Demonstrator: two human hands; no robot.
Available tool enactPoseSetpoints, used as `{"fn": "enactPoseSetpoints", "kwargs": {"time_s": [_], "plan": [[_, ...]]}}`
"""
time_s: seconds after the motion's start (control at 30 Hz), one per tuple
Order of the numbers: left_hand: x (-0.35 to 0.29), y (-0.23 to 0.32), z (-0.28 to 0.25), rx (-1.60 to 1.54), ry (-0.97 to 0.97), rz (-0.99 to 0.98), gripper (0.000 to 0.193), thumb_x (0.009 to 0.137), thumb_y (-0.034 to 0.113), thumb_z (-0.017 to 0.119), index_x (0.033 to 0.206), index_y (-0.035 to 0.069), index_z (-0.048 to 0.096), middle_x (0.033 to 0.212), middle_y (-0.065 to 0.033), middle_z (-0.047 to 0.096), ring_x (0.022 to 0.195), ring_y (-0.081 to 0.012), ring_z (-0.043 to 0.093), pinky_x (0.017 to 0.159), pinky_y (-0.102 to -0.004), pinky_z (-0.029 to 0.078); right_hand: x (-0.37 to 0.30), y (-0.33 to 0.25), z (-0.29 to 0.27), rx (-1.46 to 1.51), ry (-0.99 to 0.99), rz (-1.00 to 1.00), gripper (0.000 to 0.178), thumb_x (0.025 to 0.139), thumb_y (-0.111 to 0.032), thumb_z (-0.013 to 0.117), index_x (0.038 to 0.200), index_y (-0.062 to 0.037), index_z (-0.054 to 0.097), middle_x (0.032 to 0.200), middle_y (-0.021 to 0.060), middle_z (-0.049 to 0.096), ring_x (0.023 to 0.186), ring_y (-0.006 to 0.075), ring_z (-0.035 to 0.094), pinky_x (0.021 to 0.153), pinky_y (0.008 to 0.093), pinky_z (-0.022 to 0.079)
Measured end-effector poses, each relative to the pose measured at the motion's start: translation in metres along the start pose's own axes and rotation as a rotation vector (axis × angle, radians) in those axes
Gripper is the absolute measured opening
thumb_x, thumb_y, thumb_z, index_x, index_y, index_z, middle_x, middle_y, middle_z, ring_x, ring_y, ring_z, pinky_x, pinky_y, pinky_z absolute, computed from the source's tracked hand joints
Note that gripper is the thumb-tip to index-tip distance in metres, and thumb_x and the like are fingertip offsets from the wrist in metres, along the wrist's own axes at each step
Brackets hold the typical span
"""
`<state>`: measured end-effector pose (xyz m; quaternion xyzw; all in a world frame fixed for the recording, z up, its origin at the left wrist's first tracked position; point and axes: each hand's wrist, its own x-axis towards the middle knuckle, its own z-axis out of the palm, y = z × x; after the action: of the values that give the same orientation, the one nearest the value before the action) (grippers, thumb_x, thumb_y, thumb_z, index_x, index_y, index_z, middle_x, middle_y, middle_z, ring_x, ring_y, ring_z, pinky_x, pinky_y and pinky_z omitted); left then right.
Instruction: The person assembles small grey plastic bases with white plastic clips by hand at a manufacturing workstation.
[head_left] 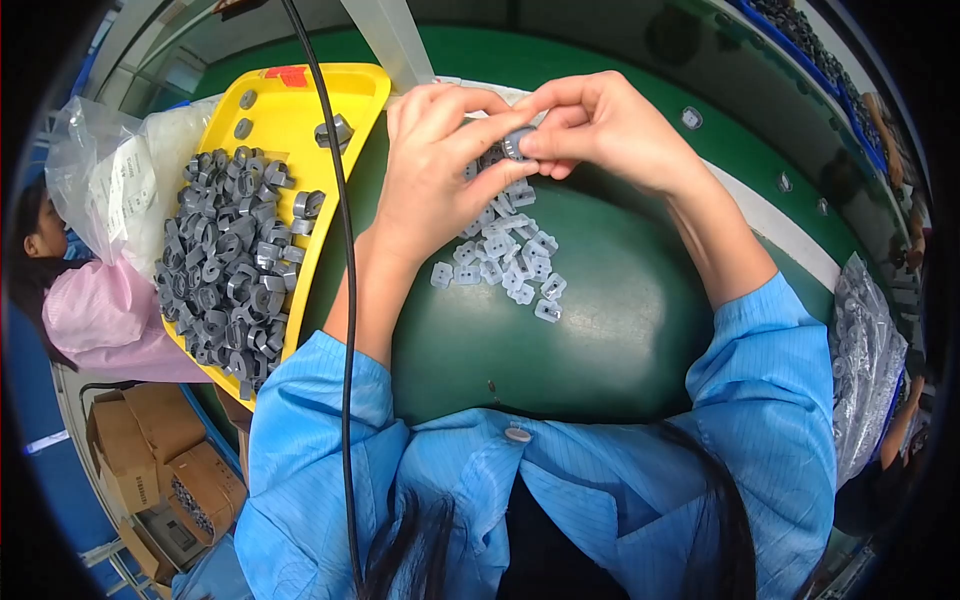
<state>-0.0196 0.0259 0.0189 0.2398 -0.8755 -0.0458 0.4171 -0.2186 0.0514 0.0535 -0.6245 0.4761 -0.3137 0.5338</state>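
Observation:
Above the far side of the green work surface (480, 365), my two hands meet at a small round grey plastic part (515, 143). My right hand (615, 135) pinches its right side between thumb and fingertips. From the left, the thumb and fingers of my left hand (435, 160) close on the same part, and they hide much of it. Beneath my hands lies a loose pile of small light grey plastic pieces (515, 255), roughly square with holes. Some of the pile is hidden behind my left hand.
To the left, a yellow tray (372, 85) holds a heap of dark grey ring-shaped parts (230, 260). A black cable (350, 300) hangs across the view in front of it. Beyond the surface runs a green belt (735, 150) with a few pieces. Clear bags (865, 365) stand right; cardboard boxes (130, 450) lower left.

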Motion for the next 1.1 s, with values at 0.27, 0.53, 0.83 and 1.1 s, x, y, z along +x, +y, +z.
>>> {"fn": "enactPoseSetpoints", "kwargs": {"time_s": [0.27, 0.53, 0.83, 1.1], "plan": [[0.004, 0.001, 0.004, 0.040, 0.087, -0.045, 0.038, 0.063, 0.024, 0.080, 0.099, 0.014, 0.070, 0.100, 0.0019, 0.061, 0.098, -0.0235, 0.049, 0.088, -0.0380, 0.035, 0.008, 0.018, -0.017, 0.564, -0.093, -0.025, 0.033, 0.087, -0.014, 0.064, 0.115, 0.0007, 0.058, 0.098, 0.0087, 0.065, 0.088, 0.0144, 0.064, 0.080, 0.0257, 0.055], [0.007, 0.003, -0.007, 0.254, -0.032, -0.187, 0.051, 0.071, 0.013, 0.071, 0.119, 0.011, 0.055, 0.116, -0.0090, 0.054, 0.113, -0.0303, 0.047, 0.096, -0.0442, 0.035, 0.018, 0.036, -0.026, 0.517, -0.054, 0.021, 0.019, 0.077, -0.008, 0.064, 0.095, -0.0045, 0.057, 0.083, 0.0010, 0.060, 0.069, 0.0072, 0.054, 0.062, 0.0203, 0.044], [-0.010, -0.098, -0.091, -0.177, -0.482, -0.822, 0.037, 0.074, -0.002, 0.063, 0.110, 0.005, 0.054, 0.114, -0.0078, 0.059, 0.112, -0.0190, 0.054, 0.095, -0.0286, 0.041, 0.029, 0.075, -0.066, -0.779, 0.817, -0.303, 0.039, 0.076, -0.018, 0.066, 0.112, -0.0043, 0.058, 0.091, 0.0085, 0.066, 0.081, 0.0191, 0.062, 0.077, 0.0318, 0.050], [-0.007, -0.095, -0.070, -0.506, -0.181, -1.041, 0.032, 0.086, 0.007, 0.058, 0.118, 0.002, 0.059, 0.104, -0.0053, 0.064, 0.091, -0.0117, 0.061, 0.084, -0.0237, 0.048, 0.016, 0.034, -0.013, -0.443, 0.355, -0.268, 0.017, 0.080, -0.012, 0.063, 0.093, -0.0013, 0.065, 0.076, 0.0074, 0.066, 0.071, 0.0154, 0.062, 0.068, 0.0291, 0.050]]}}
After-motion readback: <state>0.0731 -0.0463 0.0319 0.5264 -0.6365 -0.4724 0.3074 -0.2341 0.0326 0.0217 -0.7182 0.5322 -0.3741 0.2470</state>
